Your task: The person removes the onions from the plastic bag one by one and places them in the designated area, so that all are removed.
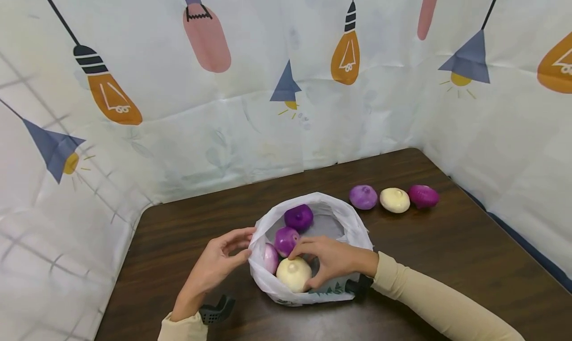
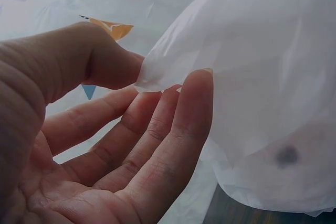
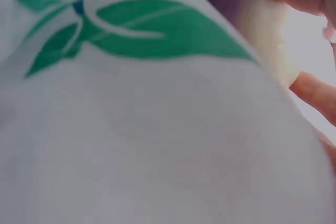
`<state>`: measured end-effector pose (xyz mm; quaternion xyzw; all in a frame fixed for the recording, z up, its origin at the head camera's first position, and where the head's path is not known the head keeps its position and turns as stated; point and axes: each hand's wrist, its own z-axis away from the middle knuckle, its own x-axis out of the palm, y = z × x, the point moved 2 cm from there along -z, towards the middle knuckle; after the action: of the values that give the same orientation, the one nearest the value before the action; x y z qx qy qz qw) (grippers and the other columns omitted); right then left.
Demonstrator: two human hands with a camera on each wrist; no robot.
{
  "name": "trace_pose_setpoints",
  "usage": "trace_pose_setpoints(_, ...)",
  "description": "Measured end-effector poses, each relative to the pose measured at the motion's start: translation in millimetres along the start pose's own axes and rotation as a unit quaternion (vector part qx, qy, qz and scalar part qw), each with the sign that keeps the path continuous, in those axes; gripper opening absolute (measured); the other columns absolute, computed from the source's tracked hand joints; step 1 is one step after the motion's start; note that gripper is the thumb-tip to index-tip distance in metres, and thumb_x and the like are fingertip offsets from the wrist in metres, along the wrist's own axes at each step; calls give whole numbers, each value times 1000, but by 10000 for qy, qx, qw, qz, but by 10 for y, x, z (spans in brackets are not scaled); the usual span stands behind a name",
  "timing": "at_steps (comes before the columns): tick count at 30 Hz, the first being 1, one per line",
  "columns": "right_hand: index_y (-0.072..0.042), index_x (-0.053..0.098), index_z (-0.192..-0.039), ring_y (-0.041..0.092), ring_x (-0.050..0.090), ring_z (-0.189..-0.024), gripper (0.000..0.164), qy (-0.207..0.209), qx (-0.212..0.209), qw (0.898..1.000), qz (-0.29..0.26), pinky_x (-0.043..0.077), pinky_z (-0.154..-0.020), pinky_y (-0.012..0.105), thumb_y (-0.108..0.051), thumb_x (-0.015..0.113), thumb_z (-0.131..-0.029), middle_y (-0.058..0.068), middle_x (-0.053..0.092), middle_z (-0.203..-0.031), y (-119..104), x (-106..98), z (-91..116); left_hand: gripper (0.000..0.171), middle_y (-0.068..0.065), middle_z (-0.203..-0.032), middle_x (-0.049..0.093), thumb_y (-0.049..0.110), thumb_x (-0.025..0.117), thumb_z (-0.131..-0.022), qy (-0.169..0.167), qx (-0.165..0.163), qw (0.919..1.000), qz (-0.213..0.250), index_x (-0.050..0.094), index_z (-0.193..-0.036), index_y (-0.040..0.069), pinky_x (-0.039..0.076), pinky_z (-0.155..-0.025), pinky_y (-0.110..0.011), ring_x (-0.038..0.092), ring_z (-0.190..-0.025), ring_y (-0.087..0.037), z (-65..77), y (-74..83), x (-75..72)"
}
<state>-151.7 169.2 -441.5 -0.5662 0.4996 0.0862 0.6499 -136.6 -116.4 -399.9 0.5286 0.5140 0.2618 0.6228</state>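
A white plastic bag point(image 1: 268, 286) with a green leaf print stands with its mouth wide on the table. Inside it, my right hand point(image 1: 328, 259) grips a white onion point(image 1: 294, 275) between thumb and fingers. Purple onions lie beside that one: a bright one point(image 1: 286, 240), a darker one point(image 1: 299, 217) and a paler one point(image 1: 270, 258). At the bag's left side, my left hand point(image 1: 223, 259) pinches the rim, its thumb and fingertips meeting at the plastic point(image 2: 157, 77). In the right wrist view, the bag's wall covers much of the right hand.
On the dark wooden table point(image 1: 187, 227), right of the bag, a purple onion point(image 1: 363, 197), a white onion point(image 1: 395, 200) and a magenta onion point(image 1: 423, 196) lie in a row. Patterned white cloth point(image 1: 250, 147) hangs behind and along the sides.
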Motion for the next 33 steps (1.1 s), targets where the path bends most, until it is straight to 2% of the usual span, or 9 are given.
trace_pose_setpoints(7, -22, 66, -128, 4, 61, -110, 56, 128, 214, 9984, -513, 59, -89, 17, -17, 88, -77, -3, 63, -123, 5, -117, 94, 44, -26, -130, 66, 9, 71, -97, -3, -67, 10000, -7, 61, -140, 3, 59, -85, -20, 67, -109, 2, 2, 6, 12)
trace_pose_setpoints(15, -21, 66, -130, 7, 62, -112, 57, 520, 347, 9973, -385, 61, -91, 25, -19, 89, -77, -4, 64, -125, -12, -306, 236, 45, -26, -131, 66, 10, 71, -98, -27, -85, 10000, -11, 61, -140, 3, 59, -85, -19, 68, -109, 2, 14, -4, 11)
trace_pose_setpoints(22, -22, 66, -129, 8, 64, -110, 57, 947, 410, 9945, -153, 63, -89, 34, -24, 90, -78, -3, 66, -123, 39, -531, 408, 45, -27, -132, 65, 9, 70, -98, -83, 39, 10000, 9, 60, -141, 2, 59, -85, -19, 68, -110, 2, 10, 1, 2)
trace_pose_setpoints(33, -18, 67, -128, 9, 65, -109, 62, 1807, 845, 9798, -156, 63, -90, 39, -20, 95, -73, -2, 67, -126, 204, -883, 757, 46, -23, -132, 66, 10, 71, -97, -25, 189, 9998, -101, 60, -141, 3, 59, -86, -20, 68, -111, 2, 13, 13, -20)
